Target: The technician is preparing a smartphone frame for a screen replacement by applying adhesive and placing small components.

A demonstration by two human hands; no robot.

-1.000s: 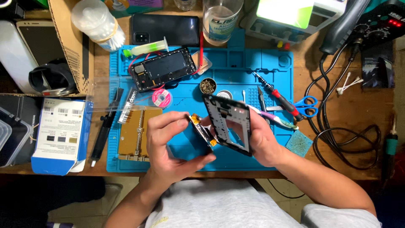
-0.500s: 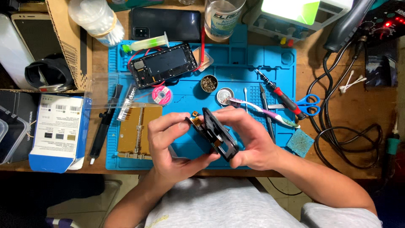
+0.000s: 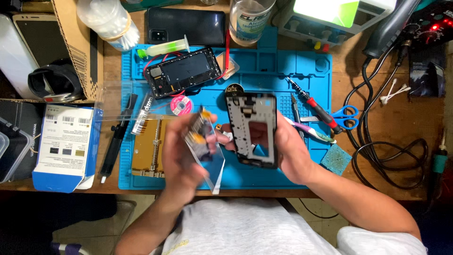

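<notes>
the right hand [image 3: 288, 151] clamps a thin, stiff black phone frame [image 3: 251, 128] by its edges, while the left hand [image 3: 181, 153] pinches a light, fragile-looking, blurred part [image 3: 202, 134], best held at the rim.

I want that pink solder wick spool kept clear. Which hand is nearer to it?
Left. The left hand is just below the pink spool, holding a blurred flat part. The right hand sits further right, holding the black phone frame.
</notes>
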